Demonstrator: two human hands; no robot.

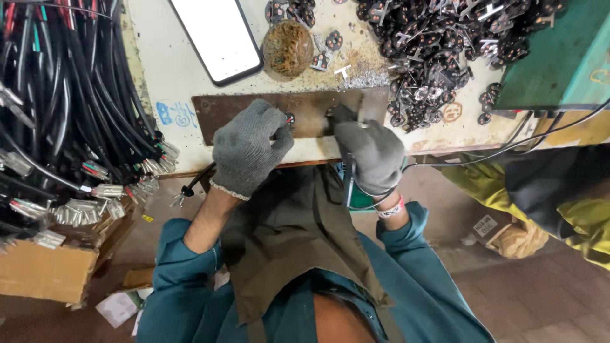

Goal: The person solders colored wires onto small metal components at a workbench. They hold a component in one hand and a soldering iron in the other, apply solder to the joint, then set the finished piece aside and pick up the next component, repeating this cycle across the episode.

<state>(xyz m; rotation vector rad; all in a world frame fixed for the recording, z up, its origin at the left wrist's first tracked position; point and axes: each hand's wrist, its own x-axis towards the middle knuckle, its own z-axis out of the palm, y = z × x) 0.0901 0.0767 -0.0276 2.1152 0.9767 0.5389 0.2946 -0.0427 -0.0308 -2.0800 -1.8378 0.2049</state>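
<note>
Both hands (251, 147) (372, 152) closed around small plug (290, 118)

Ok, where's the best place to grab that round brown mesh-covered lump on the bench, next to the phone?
Grip the round brown mesh-covered lump across its widest middle, coming from straight above. It sits free on the pale bench with bare surface on its near side; the black-edged phone crowds one side and small dark plug parts the other.

A pale, stained bench (178, 76) carries a phone (216, 35) face up; a round brown tin (288, 47) just beside it; a rusty metal plate (254, 111) at the near edge; a heap of black plug parts (438, 44) at the far right
</note>
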